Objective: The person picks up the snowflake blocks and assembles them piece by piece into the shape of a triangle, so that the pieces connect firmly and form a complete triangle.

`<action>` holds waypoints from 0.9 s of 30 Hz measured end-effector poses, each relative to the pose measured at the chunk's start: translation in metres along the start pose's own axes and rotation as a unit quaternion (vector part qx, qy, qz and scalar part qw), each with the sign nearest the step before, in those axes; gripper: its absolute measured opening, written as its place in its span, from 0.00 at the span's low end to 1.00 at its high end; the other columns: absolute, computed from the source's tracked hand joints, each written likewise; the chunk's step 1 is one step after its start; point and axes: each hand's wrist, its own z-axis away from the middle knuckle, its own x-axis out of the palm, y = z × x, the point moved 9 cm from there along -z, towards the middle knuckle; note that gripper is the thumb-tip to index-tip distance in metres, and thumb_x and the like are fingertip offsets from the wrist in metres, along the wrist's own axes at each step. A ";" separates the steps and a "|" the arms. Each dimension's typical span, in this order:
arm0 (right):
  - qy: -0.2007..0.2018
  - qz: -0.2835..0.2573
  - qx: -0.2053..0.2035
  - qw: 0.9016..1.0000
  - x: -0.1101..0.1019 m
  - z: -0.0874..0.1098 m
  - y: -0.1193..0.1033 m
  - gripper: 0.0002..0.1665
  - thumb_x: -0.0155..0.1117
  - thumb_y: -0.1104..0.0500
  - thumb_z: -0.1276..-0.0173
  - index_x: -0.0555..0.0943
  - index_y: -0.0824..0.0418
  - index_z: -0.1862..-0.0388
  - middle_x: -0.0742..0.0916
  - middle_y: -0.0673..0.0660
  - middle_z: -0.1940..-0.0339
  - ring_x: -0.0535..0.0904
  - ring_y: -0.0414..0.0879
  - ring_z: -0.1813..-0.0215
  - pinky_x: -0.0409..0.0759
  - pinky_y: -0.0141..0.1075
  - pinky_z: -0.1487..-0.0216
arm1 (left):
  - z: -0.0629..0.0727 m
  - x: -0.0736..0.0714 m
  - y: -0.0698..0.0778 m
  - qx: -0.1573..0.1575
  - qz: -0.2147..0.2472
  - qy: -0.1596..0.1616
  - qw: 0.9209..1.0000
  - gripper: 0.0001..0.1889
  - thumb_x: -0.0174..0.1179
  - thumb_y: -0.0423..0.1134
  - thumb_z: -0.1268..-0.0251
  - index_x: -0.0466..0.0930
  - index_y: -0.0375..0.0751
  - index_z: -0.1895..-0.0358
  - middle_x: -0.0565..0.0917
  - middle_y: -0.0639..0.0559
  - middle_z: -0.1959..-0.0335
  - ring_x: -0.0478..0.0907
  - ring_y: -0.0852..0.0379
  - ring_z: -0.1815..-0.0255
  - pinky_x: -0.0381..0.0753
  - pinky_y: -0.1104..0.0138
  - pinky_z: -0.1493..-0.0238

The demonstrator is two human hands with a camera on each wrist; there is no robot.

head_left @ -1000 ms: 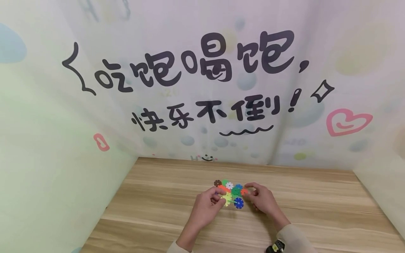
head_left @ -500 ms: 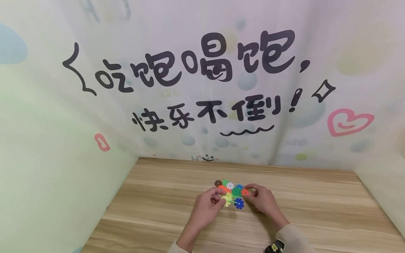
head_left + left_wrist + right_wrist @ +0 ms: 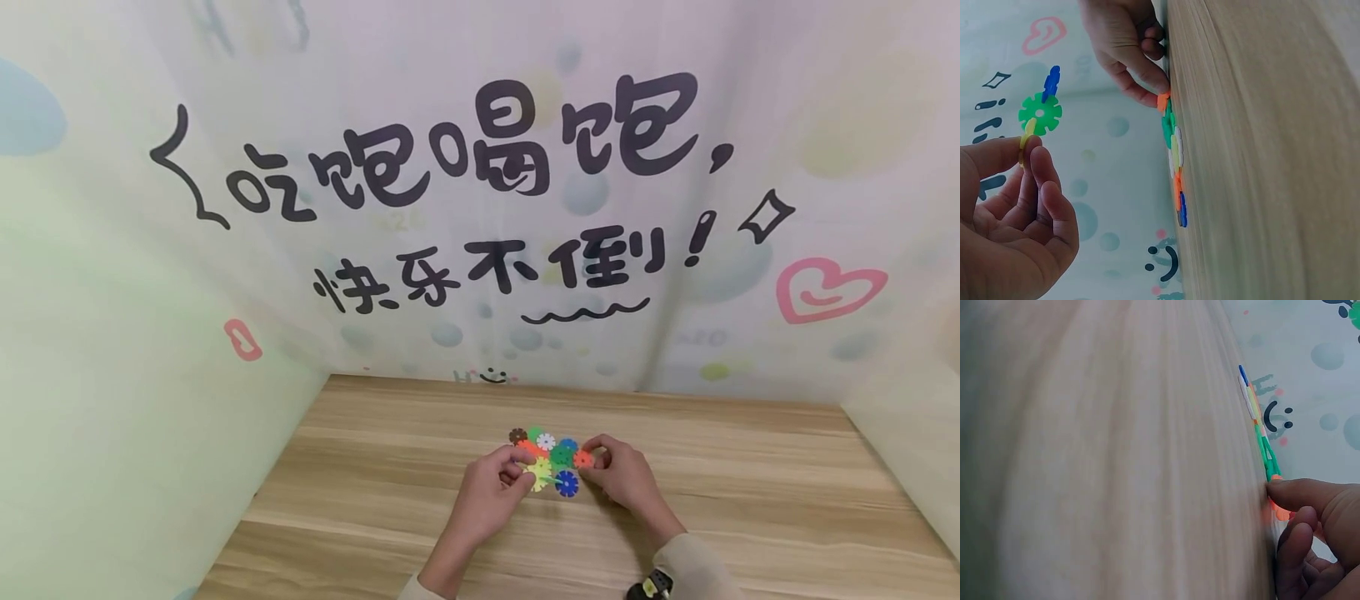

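Holding the rim of a yellow disc (image 3: 1027,140) in a narrow pinch of the left hand (image 3: 483,493), with a green disc (image 3: 1049,114) slotted into it and a dark blue disc (image 3: 1051,83) beyond, as a short chain raised above the table (image 3: 360,500). Likewise pinching, with thumb and finger of the right hand (image 3: 626,475), an orange disc (image 3: 582,460) at the near-right end of a larger disc cluster (image 3: 562,456). Between the hands in the head view, joined in that flat, low-lying cluster: dark green, blue, white, light green, brown and orange. Hard to tell whether resting on the wood or just over it. Around the wrists, pale sleeves (image 3: 693,567). Behind, across a pale wall (image 3: 450,50), large black Chinese lettering (image 3: 506,137) and, at right, a pink heart outline (image 3: 787,290).
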 end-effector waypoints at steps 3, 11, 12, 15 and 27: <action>0.008 0.010 -0.010 1.000 -0.002 0.000 -0.001 0.15 0.76 0.61 0.41 0.81 0.56 0.57 0.78 0.50 0.75 0.72 0.44 0.75 0.70 0.36 0.75 | 0.000 0.000 -0.001 -0.002 0.002 0.002 1.000 0.06 0.65 0.34 0.33 0.83 0.46 0.56 0.82 0.59 0.73 0.78 0.63 0.71 0.79 0.70 0.71; 0.000 -0.025 -0.001 1.000 -0.001 0.005 0.002 0.13 0.74 0.65 0.39 0.80 0.56 0.60 0.81 0.50 0.73 0.75 0.45 0.75 0.75 0.37 0.78 | 0.000 0.001 -0.005 -0.002 0.005 0.004 1.000 0.06 0.64 0.35 0.33 0.84 0.47 0.56 0.81 0.60 0.73 0.78 0.63 0.71 0.79 0.69 0.69; -0.002 -0.034 0.001 0.999 -0.001 0.006 0.002 0.12 0.74 0.65 0.39 0.80 0.57 0.59 0.82 0.51 0.73 0.75 0.45 0.76 0.76 0.37 0.78 | 0.000 0.002 -0.005 -0.003 0.005 0.004 1.000 0.06 0.64 0.35 0.33 0.84 0.47 0.56 0.81 0.60 0.73 0.78 0.63 0.71 0.79 0.69 0.69; -0.010 -0.062 0.009 0.998 -0.001 0.008 0.003 0.12 0.72 0.66 0.38 0.81 0.58 0.57 0.83 0.51 0.73 0.77 0.45 0.77 0.78 0.38 0.79 | 0.001 0.001 -0.005 -0.006 0.005 0.005 1.000 0.06 0.64 0.35 0.33 0.84 0.46 0.55 0.81 0.60 0.73 0.78 0.63 0.70 0.80 0.69 0.69; -0.038 -0.164 -0.020 0.986 -0.017 0.025 -0.018 0.10 0.71 0.63 0.34 0.83 0.58 0.54 0.85 0.56 0.68 0.81 0.54 0.70 0.82 0.41 0.74 | -0.002 -0.001 -0.001 0.000 -0.002 0.006 1.000 0.07 0.65 0.35 0.33 0.83 0.47 0.54 0.82 0.59 0.72 0.79 0.62 0.68 0.81 0.69 0.68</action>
